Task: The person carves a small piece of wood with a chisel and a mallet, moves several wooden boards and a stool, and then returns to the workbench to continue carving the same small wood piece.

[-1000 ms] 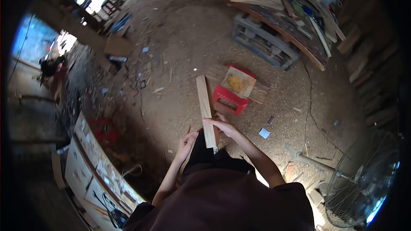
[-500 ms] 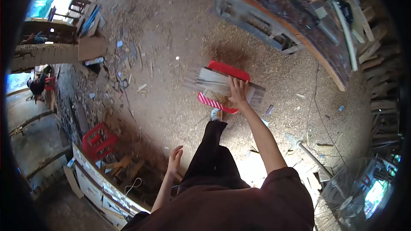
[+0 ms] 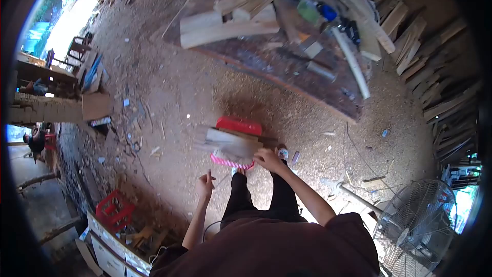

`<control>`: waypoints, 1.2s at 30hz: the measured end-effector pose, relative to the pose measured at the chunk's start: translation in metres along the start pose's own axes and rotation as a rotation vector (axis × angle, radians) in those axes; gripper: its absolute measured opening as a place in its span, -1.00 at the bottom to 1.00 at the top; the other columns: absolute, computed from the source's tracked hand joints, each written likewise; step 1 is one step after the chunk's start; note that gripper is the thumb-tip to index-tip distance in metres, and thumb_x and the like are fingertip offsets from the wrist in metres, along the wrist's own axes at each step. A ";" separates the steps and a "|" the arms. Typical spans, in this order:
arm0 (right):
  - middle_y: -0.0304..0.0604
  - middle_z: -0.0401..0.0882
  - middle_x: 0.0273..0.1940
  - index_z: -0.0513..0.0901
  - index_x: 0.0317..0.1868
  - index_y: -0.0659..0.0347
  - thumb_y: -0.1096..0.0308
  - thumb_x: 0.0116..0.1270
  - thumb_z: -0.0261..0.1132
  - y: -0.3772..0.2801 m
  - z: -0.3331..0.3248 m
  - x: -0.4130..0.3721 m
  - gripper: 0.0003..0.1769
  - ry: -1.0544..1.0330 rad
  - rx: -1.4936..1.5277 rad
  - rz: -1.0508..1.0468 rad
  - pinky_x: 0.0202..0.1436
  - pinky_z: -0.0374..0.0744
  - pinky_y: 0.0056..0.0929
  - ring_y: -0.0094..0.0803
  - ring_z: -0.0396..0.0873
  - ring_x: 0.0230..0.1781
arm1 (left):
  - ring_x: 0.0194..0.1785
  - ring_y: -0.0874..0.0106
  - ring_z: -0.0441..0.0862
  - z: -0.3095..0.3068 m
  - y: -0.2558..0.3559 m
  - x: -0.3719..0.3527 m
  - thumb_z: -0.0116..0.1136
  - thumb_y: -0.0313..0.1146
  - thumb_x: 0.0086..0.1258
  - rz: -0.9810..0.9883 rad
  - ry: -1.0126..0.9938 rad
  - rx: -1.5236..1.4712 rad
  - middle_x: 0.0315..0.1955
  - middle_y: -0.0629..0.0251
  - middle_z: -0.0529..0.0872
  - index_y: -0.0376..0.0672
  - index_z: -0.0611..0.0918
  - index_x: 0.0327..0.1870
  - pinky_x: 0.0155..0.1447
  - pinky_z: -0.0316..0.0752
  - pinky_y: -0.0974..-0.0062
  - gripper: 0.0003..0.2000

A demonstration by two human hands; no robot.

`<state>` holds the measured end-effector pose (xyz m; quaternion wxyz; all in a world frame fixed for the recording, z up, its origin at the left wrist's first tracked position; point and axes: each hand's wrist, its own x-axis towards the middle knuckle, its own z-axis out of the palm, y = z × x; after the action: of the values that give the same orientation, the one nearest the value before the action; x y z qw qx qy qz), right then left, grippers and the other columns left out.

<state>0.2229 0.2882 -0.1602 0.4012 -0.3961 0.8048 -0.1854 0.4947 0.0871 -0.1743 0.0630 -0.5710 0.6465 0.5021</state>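
Note:
A short stack of wooden boards, smeared by motion, lies across a red plastic stool or crate. A pink-and-white striped edge shows below the boards on the near side. My right hand is at the near right corner of the stack. Its blurred fingertips overlap the boards' edge, and I cannot tell whether they grip it. To the left of the stool, my left hand hangs in the air, fingers apart, holding nothing.
Planks and tools lie on a dark worktable ahead. A standing fan is at right. A red stool stands beside a wooden cabinet at left. Scraps litter the dirt floor. One person is far left.
My view has moved forward, so the stool and boards are closer to my feet and more of the worktable shows. My right hand has slid from the top of the boards to their near right corner.

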 end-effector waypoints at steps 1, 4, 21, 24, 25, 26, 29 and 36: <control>0.07 0.53 0.14 0.54 0.16 0.29 0.08 0.38 0.22 0.009 -0.016 -0.023 -0.50 0.122 0.166 -0.049 0.23 0.44 -0.07 -0.12 0.52 0.17 | -0.50 0.40 0.65 0.023 -0.002 0.029 0.37 -0.08 0.25 0.075 -0.040 0.015 -0.55 0.18 0.68 -0.24 0.67 -0.16 -0.39 0.48 0.42 -0.62; -0.02 0.50 0.21 0.39 0.31 0.20 0.17 0.46 0.15 0.105 -0.019 -0.069 -0.51 0.297 0.903 0.015 0.20 0.48 -0.06 -0.19 0.53 0.19 | -0.10 0.12 0.62 0.078 0.011 0.084 0.51 -0.05 0.04 0.369 0.065 0.201 -0.09 -0.03 0.61 -0.17 0.45 0.22 -0.09 0.52 0.23 -0.27; -0.01 0.53 0.16 0.32 0.32 0.29 -0.18 0.38 0.19 0.186 -0.265 -0.116 -0.23 0.577 1.498 0.301 0.06 0.66 -0.05 -0.13 0.61 0.05 | 0.49 -0.18 0.07 0.153 0.049 0.133 0.65 -0.05 -0.31 0.220 0.194 0.841 0.47 -0.33 -0.17 0.28 -0.15 0.55 0.44 0.14 -0.17 0.36; 0.00 0.66 -0.03 0.45 0.21 0.31 -0.27 0.36 0.13 0.190 -0.267 -0.113 -0.23 0.562 1.443 0.339 -0.02 0.66 -0.12 -0.14 0.69 -0.15 | 0.42 -0.38 0.08 0.155 0.057 0.132 0.61 0.04 -0.25 0.068 0.136 0.895 0.48 -0.30 -0.19 0.33 -0.22 0.54 0.38 0.30 -0.14 0.35; 0.00 0.66 -0.03 0.45 0.21 0.31 -0.27 0.36 0.13 0.194 -0.266 -0.113 -0.23 0.555 1.445 0.329 -0.02 0.66 -0.12 -0.14 0.69 -0.15 | 0.39 -0.45 0.08 0.154 0.058 0.133 0.61 0.06 -0.25 0.064 0.137 0.921 0.49 -0.25 -0.18 0.37 -0.24 0.54 0.31 0.38 -0.15 0.35; 0.00 0.66 -0.04 0.46 0.21 0.29 -0.28 0.36 0.13 0.195 -0.266 -0.113 -0.23 0.543 1.418 0.337 -0.02 0.66 -0.12 -0.15 0.69 -0.17 | 0.42 -0.40 0.05 0.151 0.064 0.132 0.59 0.11 -0.26 0.029 0.105 0.935 0.50 -0.19 -0.18 0.29 -0.22 0.55 0.32 0.31 -0.23 0.36; -0.02 0.63 0.04 0.43 0.26 0.24 -0.26 0.36 0.14 0.203 -0.266 -0.120 -0.24 0.519 1.422 0.377 0.03 0.63 -0.07 -0.16 0.66 -0.06 | 0.48 -0.27 -0.01 0.149 0.075 0.130 0.54 0.23 -0.27 0.077 0.070 1.041 0.52 -0.09 -0.15 0.08 -0.14 0.55 0.35 0.12 -0.38 0.34; -0.11 0.32 0.39 0.25 0.42 0.20 -0.13 0.48 0.07 0.218 -0.252 -0.125 -0.29 0.663 1.506 0.400 0.48 0.26 -0.12 -0.23 0.32 0.38 | 0.51 0.19 0.13 0.195 0.082 0.250 0.20 0.14 0.19 0.517 -0.192 0.953 0.38 0.15 0.32 -0.15 0.47 0.25 0.50 -0.12 -0.18 -0.31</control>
<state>-0.0376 0.5164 -0.0786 0.3262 0.2016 0.5974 -0.7043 0.2482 0.0467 -0.3862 0.2478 -0.2535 0.9128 0.2029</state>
